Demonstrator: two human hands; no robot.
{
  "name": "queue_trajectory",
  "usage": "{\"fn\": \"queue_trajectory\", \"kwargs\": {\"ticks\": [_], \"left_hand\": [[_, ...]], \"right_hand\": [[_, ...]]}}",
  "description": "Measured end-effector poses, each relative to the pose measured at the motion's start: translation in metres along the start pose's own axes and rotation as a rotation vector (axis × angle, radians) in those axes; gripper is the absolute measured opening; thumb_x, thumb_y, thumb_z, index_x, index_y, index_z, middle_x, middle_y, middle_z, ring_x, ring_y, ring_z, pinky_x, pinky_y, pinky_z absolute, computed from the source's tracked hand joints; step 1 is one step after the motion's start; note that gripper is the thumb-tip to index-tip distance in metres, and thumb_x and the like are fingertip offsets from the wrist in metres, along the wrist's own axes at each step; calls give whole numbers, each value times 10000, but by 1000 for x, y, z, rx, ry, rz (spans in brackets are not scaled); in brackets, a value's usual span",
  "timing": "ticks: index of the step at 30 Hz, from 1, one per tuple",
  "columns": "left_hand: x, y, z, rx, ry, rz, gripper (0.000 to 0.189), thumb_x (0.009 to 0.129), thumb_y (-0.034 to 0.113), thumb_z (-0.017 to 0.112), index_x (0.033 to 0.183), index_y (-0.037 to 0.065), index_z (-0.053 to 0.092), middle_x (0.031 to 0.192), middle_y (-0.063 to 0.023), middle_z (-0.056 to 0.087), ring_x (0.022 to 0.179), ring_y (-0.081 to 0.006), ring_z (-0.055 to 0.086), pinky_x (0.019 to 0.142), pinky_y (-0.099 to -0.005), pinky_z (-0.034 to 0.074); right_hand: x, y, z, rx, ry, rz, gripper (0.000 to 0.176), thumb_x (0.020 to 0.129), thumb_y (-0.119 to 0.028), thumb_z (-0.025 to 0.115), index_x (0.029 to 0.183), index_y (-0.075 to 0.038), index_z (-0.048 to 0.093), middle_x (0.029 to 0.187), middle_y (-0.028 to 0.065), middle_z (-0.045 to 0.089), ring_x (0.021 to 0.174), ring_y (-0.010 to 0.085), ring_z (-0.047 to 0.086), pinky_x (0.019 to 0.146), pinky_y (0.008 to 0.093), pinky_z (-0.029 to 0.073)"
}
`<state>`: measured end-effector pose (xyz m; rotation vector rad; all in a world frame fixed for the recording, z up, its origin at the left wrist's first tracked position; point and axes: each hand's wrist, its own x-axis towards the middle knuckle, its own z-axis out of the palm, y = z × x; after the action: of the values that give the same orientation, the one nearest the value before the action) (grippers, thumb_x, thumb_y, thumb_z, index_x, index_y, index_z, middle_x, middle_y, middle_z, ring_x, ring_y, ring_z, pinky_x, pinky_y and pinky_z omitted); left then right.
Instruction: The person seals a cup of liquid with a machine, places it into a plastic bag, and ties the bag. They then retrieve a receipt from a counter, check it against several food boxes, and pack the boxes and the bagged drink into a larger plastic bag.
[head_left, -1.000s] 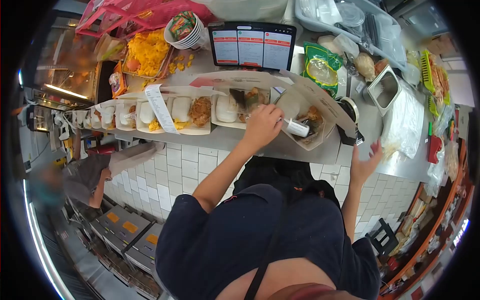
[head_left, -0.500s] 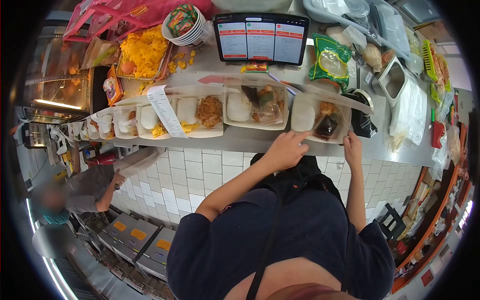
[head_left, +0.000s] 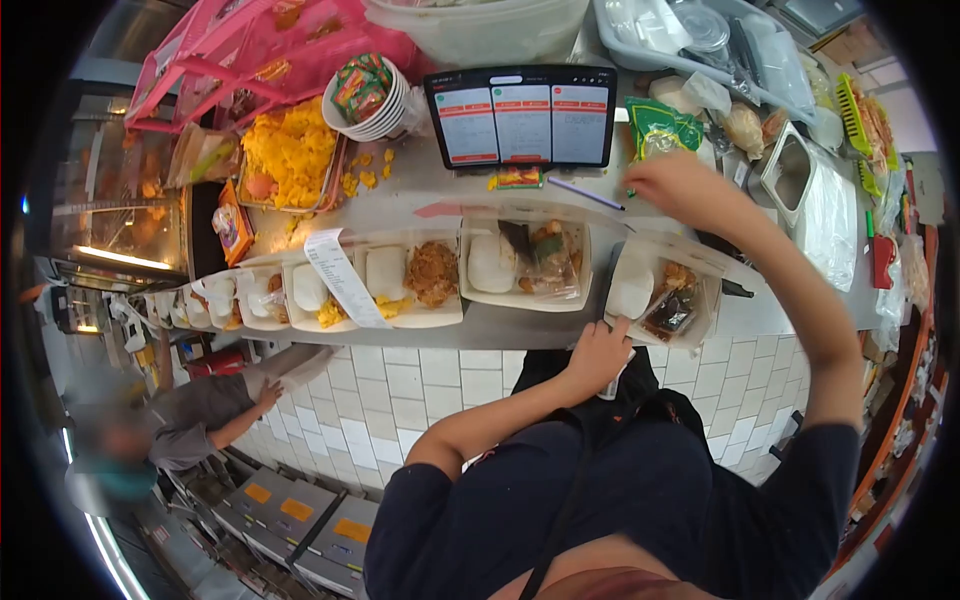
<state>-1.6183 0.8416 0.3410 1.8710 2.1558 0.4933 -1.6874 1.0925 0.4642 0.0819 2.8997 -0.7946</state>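
A takeaway box (head_left: 690, 338) with its lid raised stands at the right end of a row, tilted slightly at the counter's front edge. It holds white rice (head_left: 631, 285), fried pieces (head_left: 679, 278) and a small bag of dark sauce (head_left: 668, 315). At its front left corner, my left hand (head_left: 598, 358) has its fingers closed on the rim. A pale object (head_left: 615, 380), too hidden to name, shows beneath that hand. My right hand (head_left: 682, 187) is above the counter, in front of a green bag (head_left: 662, 130); its fingers are partly hidden and blurred.
More filled boxes (head_left: 525, 297) run leftward, one with a paper receipt (head_left: 345, 275) across it. Behind stand a tablet (head_left: 523, 120), a pen (head_left: 588, 194), a tray of yellow food (head_left: 290, 155) and stacked bowls (head_left: 370, 100). A co-worker (head_left: 205, 410) stands at left.
My right hand has left the rightmost box's front right corner and moved up toward the green bag. My left hand has shifted from inside the box's front edge to its front left corner.
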Motion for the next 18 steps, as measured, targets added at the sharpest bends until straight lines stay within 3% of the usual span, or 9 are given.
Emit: {"fn": "queue_trajectory", "kwargs": {"ticks": [1, 2, 8, 10, 12, 14, 15, 16, 18], "left_hand": [[3, 2, -3, 32, -47, -7, 128, 687, 182, 569, 752, 76, 598, 982, -119, 501, 728, -240, 535, 626, -342, 416], [4, 3, -4, 65, -96, -15, 123, 687, 179, 566, 748, 77, 598, 934, -115, 497, 708, -239, 537, 624, -343, 417], [10, 4, 16, -36, 133, -123, 83, 686, 169, 561, 670, 93, 531, 837, -103, 480, 528, -201, 518, 516, -329, 404], [10, 6, 20, -44, 166, -199, 46, 688, 149, 542, 690, 103, 545, 871, -87, 486, 581, -190, 520, 542, -318, 396], [14, 6, 19, -50, 228, -309, 59, 720, 149, 531, 739, 97, 553, 865, -94, 492, 601, -193, 537, 554, -335, 402], [18, 0, 13, -106, 173, -428, 77, 747, 145, 517, 764, 78, 552, 877, -108, 495, 614, -217, 564, 559, -379, 422], [20, -7, 8, -118, 162, -421, 77, 747, 145, 517, 764, 78, 552, 877, -108, 495, 614, -217, 564, 559, -379, 422], [23, -12, 2, -191, 141, -481, 84, 753, 141, 511, 775, 72, 555, 886, -109, 492, 621, -236, 574, 560, -397, 434], [31, -17, 1, -277, 113, -509, 91, 759, 137, 506, 787, 67, 558, 895, -110, 489, 629, -254, 584, 562, -415, 447]], "right_hand": [[33, 17, 28, -268, -209, -40, 173, 760, -118, 521, 848, -42, 650, 788, 167, 624, 734, 323, 608, 647, 392, 491], [55, 12, 47, -445, -437, 66, 165, 736, -116, 523, 786, -32, 655, 794, 179, 629, 736, 328, 619, 642, 409, 503], [85, 25, 108, -533, -470, -199, 177, 723, -150, 523, 720, -26, 649, 745, 163, 636, 720, 344, 624, 640, 419, 508], [79, 31, 98, -496, -402, -158, 182, 697, -184, 537, 711, -34, 640, 682, 154, 622, 663, 336, 623, 565, 427, 501], [67, 8, 41, -564, -503, -132, 196, 690, -220, 538, 698, -48, 632, 651, 140, 612, 628, 319, 614, 556, 414, 496], [31, -12, -23, -430, -259, 39, 215, 687, -254, 536, 684, -52, 608, 623, 131, 592, 588, 316, 581, 549, 413, 459], [5, -21, -58, -481, -179, 6, 197, 705, -213, 518, 764, -43, 597, 717, 139, 603, 679, 313, 576, 611, 384, 454], [-29, -14, -73, -526, 167, -7, 211, 764, -183, 506, 869, -19, 586, 796, 127, 598, 766, 255, 573, 712, 330, 440], [-106, -7, -93, 164, 527, 358, 221, 825, -174, 493, 933, -2, 581, 860, 90, 595, 863, 203, 557, 803, 302, 401]]}}
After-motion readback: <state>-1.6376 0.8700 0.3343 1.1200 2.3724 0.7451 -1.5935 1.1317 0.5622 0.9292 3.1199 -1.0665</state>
